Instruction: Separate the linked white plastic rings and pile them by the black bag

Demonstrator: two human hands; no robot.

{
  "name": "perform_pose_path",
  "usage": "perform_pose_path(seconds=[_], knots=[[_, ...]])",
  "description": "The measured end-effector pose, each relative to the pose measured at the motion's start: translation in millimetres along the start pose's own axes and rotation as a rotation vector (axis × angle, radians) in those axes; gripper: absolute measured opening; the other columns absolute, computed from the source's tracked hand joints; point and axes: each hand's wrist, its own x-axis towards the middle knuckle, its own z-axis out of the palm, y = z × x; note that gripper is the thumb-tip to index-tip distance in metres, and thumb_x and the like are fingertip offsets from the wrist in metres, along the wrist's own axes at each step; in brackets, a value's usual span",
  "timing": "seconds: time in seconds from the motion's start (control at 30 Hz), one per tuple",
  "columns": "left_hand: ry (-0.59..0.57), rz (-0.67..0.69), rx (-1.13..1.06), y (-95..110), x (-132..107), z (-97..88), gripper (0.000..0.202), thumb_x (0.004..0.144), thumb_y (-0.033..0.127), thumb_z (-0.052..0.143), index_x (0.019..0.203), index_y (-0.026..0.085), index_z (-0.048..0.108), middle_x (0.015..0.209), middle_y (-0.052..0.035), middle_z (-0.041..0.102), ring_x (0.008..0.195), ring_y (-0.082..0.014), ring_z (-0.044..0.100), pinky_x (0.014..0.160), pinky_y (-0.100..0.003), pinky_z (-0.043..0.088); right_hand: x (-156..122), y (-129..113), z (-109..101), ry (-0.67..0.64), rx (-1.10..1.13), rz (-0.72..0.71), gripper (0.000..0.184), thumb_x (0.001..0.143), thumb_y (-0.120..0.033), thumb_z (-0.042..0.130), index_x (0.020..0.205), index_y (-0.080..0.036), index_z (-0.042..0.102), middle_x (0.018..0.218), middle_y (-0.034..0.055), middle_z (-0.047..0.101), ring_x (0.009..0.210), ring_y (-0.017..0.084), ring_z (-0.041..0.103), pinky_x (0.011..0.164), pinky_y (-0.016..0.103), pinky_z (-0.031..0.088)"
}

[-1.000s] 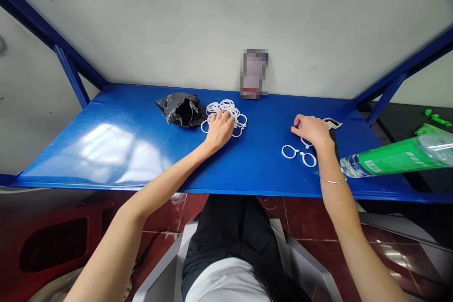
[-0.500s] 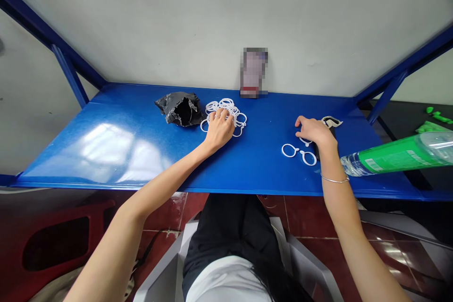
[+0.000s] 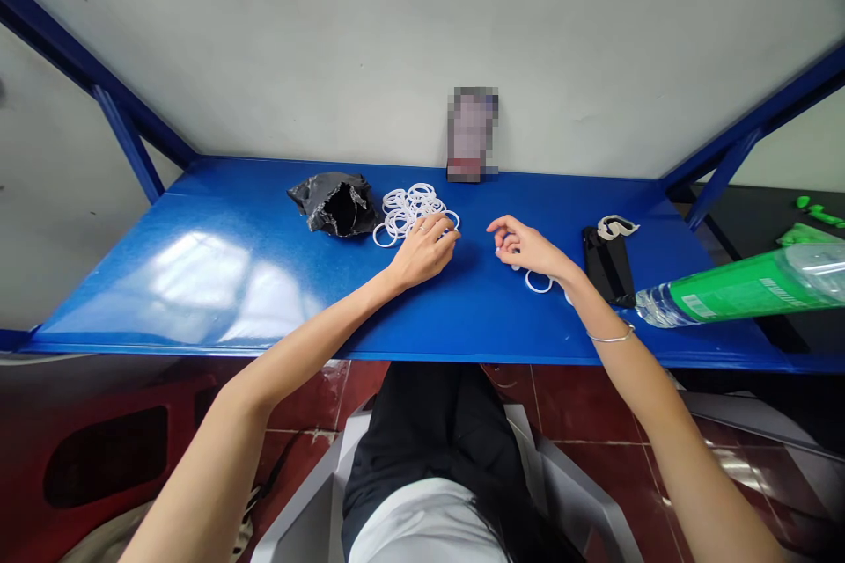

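Note:
My left hand (image 3: 426, 248) rests at the lower right edge of a heap of white plastic rings (image 3: 406, 211). Its fingers are bent together and cover a few rings; what lies between the fingertips is hidden. To the right, my right hand (image 3: 528, 248) hovers over the table with fingers loosely curled and apart, the index finger reaching left. Nothing is plainly held in it, though a small white bit shows under its edge. Below it lies a separate white ring (image 3: 540, 282), and another ring (image 3: 569, 299) is mostly covered by the wrist.
A torn black plastic bag (image 3: 330, 198) lies open left of the heap. A blurred-out upright device (image 3: 472, 136) leans against the wall. Right of my arm are a black phone-like object (image 3: 604, 268), a white strap-like item (image 3: 617, 228) and a green-labelled bottle (image 3: 739, 288) on the blue table (image 3: 422, 330).
My right hand has moved left, away from the black object, uncovering it. My left hand has slid right and slightly toward me, from the heap's middle to its edge, fingers more closed.

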Motion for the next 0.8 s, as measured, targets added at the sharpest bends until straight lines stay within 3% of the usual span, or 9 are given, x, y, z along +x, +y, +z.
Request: perform_pose_path(seconds=[0.13,0.3,0.47,0.53,0.63,0.8], knots=[[-0.086,0.111,-0.132,3.6,-0.5,2.9,0.020,0.094,0.025,0.046,0.103,0.018,0.063,0.109,-0.0128,0.063,0.114,-0.0245,0.054,0.096,-0.042,0.045,8.3,-2.6,28.6,0.024,0.368,-0.027,0.036,0.069,-0.022,0.066,0.103,-0.022,0.053,0.082,-0.0026,0.053,0.068,0.010,0.052,0.062,0.024,0.045],[-0.156,0.124,-0.207,5.9,-2.2,6.4,0.025,0.095,0.034,0.048,0.105,0.018,0.064,0.111,-0.0137,0.063,0.114,-0.0265,0.053,0.097,-0.043,0.044,13.3,-3.1,39.7,0.156,0.474,-0.029,0.033,0.066,-0.019,0.064,0.099,-0.021,0.057,0.081,-0.0023,0.053,0.072,0.011,0.053,0.069,0.026,0.047],[-0.188,0.159,-0.310,10.0,-4.1,7.0,0.028,0.095,0.034,0.047,0.111,0.019,0.064,0.115,-0.0140,0.063,0.115,-0.0264,0.053,0.099,-0.043,0.041,5.0,-13.7,21.1,0.156,0.167,-0.198,0.014,0.073,-0.017,0.057,0.087,-0.020,0.061,0.088,0.0022,0.061,0.082,0.016,0.057,0.078,0.031,0.046],[-0.228,0.194,-0.321,16.1,-5.5,7.2,0.029,0.096,0.034,0.046,0.114,0.019,0.063,0.119,-0.0136,0.062,0.119,-0.0259,0.051,0.098,-0.040,0.041,-0.1,-19.6,11.9,0.043,-0.014,-0.255,0.012,0.075,-0.014,0.054,0.081,-0.021,0.062,0.085,0.0021,0.063,0.079,0.017,0.057,0.077,0.031,0.045],[-0.304,0.255,-0.324,26.6,-7.7,9.4,0.027,0.096,0.030,0.047,0.117,0.020,0.061,0.122,-0.0126,0.062,0.122,-0.0257,0.050,0.095,-0.037,0.041,-5.1,-24.5,3.8,-0.025,-0.104,-0.269,0.015,0.076,-0.012,0.052,0.079,-0.021,0.063,0.083,0.0017,0.066,0.077,0.017,0.058,0.076,0.031,0.045],[-0.278,0.227,-0.166,28.4,-8.0,13.6,0.018,0.095,0.027,0.050,0.100,0.017,0.064,0.108,-0.0128,0.065,0.109,-0.0247,0.056,0.085,-0.034,0.041,-3.6,-17.5,6.0,-0.134,-0.162,-0.255,0.020,0.077,-0.011,0.052,0.089,-0.021,0.064,0.091,0.0035,0.067,0.082,0.018,0.060,0.077,0.032,0.047]])
